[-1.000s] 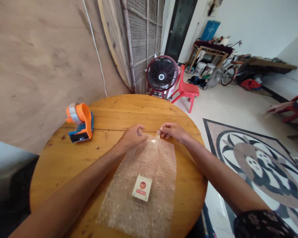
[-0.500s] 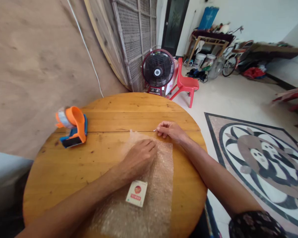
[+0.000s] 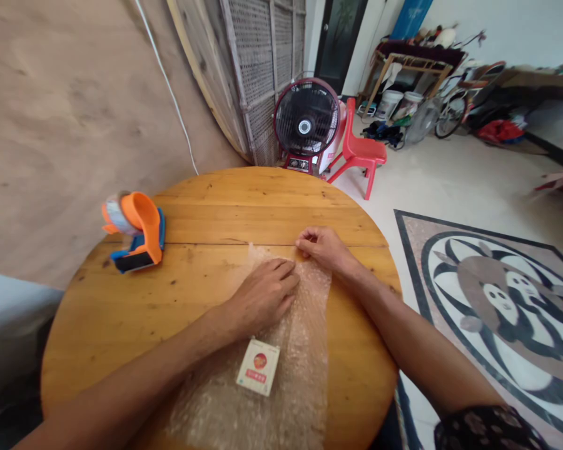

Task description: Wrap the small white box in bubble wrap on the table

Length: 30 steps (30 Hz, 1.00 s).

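Observation:
A sheet of clear bubble wrap (image 3: 304, 337) lies on the round wooden table (image 3: 206, 212). A small white box with a red label (image 3: 258, 366) rests on the wrap, near me. My left hand (image 3: 263, 294) lies flat on the wrap just beyond the box, fingers stretched out. My right hand (image 3: 321, 247) is at the wrap's far edge, fingers pinched together on that edge or on a strip of tape; what they hold is too small to make out.
An orange and blue tape dispenser (image 3: 134, 231) stands at the table's left. A plywood wall is to the left. Beyond the table are a floor fan (image 3: 306, 125), a red plastic chair (image 3: 359, 153) and a cluttered bench. A patterned floor lies to the right.
My left hand left the wrap's far edge, came back toward me and now presses flat on the sheet. My right hand stayed pinched at the far edge.

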### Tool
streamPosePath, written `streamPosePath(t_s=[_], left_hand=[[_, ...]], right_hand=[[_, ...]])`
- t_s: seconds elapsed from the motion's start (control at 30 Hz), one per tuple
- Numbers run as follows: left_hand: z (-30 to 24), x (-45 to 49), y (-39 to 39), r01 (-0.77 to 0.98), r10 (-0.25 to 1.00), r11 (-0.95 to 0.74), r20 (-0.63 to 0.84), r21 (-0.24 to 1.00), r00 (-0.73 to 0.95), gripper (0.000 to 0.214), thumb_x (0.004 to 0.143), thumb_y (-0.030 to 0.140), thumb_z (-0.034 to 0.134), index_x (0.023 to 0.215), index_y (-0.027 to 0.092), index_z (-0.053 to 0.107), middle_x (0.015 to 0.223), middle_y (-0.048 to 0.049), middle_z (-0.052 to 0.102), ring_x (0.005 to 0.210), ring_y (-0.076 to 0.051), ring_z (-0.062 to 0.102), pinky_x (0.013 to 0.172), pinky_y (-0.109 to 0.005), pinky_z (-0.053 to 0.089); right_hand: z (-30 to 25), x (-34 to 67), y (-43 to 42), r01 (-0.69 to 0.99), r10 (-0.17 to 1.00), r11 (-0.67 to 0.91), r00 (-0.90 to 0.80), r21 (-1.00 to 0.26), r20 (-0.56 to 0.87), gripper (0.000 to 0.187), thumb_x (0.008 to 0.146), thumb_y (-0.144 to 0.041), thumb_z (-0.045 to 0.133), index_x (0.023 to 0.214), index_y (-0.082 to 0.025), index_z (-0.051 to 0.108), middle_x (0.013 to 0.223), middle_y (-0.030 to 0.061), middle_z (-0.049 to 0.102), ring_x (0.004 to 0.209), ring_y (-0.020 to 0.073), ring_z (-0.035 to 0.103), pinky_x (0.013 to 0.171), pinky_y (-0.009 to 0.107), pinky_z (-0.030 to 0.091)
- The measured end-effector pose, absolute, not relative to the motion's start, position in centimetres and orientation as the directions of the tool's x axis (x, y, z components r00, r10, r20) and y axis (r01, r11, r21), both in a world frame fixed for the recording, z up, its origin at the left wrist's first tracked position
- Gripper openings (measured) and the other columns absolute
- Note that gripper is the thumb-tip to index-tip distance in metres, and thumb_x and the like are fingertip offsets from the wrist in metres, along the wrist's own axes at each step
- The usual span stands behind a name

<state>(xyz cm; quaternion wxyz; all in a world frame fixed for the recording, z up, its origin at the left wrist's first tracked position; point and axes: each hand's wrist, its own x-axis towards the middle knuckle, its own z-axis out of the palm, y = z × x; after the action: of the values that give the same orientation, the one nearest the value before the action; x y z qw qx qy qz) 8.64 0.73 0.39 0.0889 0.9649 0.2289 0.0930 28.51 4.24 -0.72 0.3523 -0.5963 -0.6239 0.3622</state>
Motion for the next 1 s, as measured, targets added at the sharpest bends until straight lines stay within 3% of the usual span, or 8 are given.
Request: streamPosePath(t_s=[0.1, 0.27, 0.5, 0.63, 0.83, 1.0], left_hand=[[0.4, 8.7, 0.7, 0.431, 0.461, -0.877, 0.125, 0.212, 0.878, 0.02, 0.087, 0.019, 0.051, 0.104, 0.013, 0.061, 0.119, -0.0139, 0.058, 0.117, -0.028, 0.049, 0.101, -0.043, 0.042], [0.5, 8.8, 0.7, 0.446, 0.476, -0.868, 0.109, 0.219, 0.873, 0.02, 0.086, 0.02, 0.052, 0.103, 0.013, 0.06, 0.121, -0.0141, 0.056, 0.117, -0.028, 0.048, 0.101, -0.043, 0.042], [0.6, 8.8, 0.6, 0.451, 0.48, -0.868, 0.116, 0.208, 0.87, 0.018, 0.086, 0.02, 0.051, 0.1, 0.013, 0.059, 0.118, -0.0134, 0.058, 0.115, -0.028, 0.049, 0.098, -0.043, 0.043], [0.7, 8.8, 0.6, 0.456, 0.484, -0.864, 0.105, 0.214, 0.869, 0.02, 0.086, 0.02, 0.05, 0.102, 0.013, 0.06, 0.119, -0.0136, 0.057, 0.115, -0.028, 0.048, 0.098, -0.043, 0.043], [0.7, 8.7, 0.7, 0.456, 0.488, -0.861, 0.109, 0.228, 0.866, 0.021, 0.086, 0.02, 0.05, 0.104, 0.013, 0.06, 0.12, -0.0133, 0.057, 0.114, -0.028, 0.049, 0.098, -0.043, 0.042], [0.5, 8.3, 1.1, 0.439, 0.475, -0.867, 0.126, 0.233, 0.871, 0.02, 0.085, 0.02, 0.051, 0.102, 0.015, 0.06, 0.119, -0.0122, 0.056, 0.109, -0.026, 0.05, 0.095, -0.041, 0.042]], right_hand=[[-0.7, 28.5, 4.3, 0.489, 0.999, 0.032, -0.049, -0.871, 0.009, 0.015, 0.074, -0.03, 0.059, 0.068, -0.016, 0.059, 0.054, -0.0025, 0.057, 0.049, 0.0089, 0.05, 0.049, 0.02, 0.036], [-0.1, 28.9, 4.2, 0.363, 0.988, -0.081, -0.091, -0.928, -0.122, 0.018, 0.072, -0.034, 0.064, 0.073, -0.016, 0.059, 0.054, -0.0044, 0.058, 0.043, 0.0066, 0.045, 0.043, 0.019, 0.033], [0.5, 29.4, 4.1, 0.15, 0.98, -0.158, -0.099, -0.976, -0.174, 0.022, 0.063, -0.029, 0.073, 0.078, -0.017, 0.062, 0.07, -0.0006, 0.065, 0.055, 0.0083, 0.056, 0.047, 0.018, 0.04], [1.2, 29.9, 3.9, -0.005, 0.976, -0.212, -0.048, -0.977, -0.211, 0.023, 0.068, -0.036, 0.071, 0.078, -0.017, 0.063, 0.088, 0.0034, 0.069, 0.064, 0.009, 0.063, 0.054, 0.018, 0.045], [0.6, 30.6, 3.9, 0.005, 0.986, -0.166, 0.001, -0.986, -0.166, 0.023, 0.069, -0.037, 0.072, 0.079, -0.017, 0.066, 0.087, 0.0035, 0.069, 0.067, 0.0094, 0.063, 0.058, 0.019, 0.045], [2.7, 30.1, 2.0, 0.127, 0.998, 0.008, 0.053, -0.992, 0.015, 0.02, 0.074, -0.037, 0.067, 0.079, -0.017, 0.065, 0.081, 0.0018, 0.067, 0.069, 0.0115, 0.061, 0.064, 0.023, 0.044]])
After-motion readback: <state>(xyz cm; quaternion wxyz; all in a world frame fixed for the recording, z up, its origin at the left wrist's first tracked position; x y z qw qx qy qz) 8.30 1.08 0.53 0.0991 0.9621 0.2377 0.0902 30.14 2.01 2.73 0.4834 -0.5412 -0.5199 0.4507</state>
